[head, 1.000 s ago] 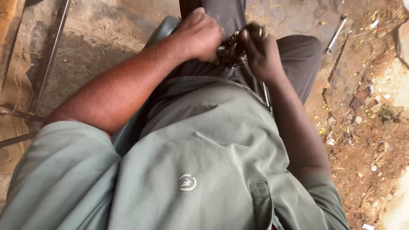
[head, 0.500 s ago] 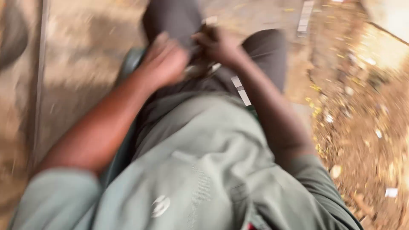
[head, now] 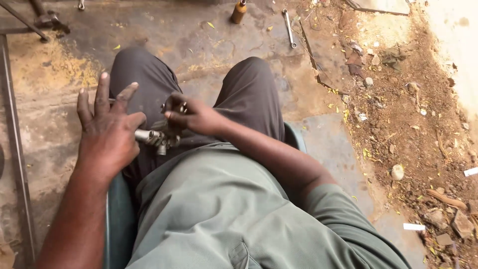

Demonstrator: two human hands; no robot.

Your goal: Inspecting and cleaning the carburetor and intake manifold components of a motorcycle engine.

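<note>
wrench (head: 288,27) and bottle (head: 239,11) (far) beyond knees (head: 249,89).

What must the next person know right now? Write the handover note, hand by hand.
Left hand: open, fingers spread, palm against the shaft end of the metal part.
Right hand: shut on the other end of the part, fingers curled round it.
Things: the part lies on the lap, between the thighs. A wrench and a small brown bottle lie on the floor ahead, away from both hands.
Done: the part is up off the floor and braced by both hands.
Left: the wrench is not in hand; whether the part's pieces are tight or loose cannot be told.
</note>
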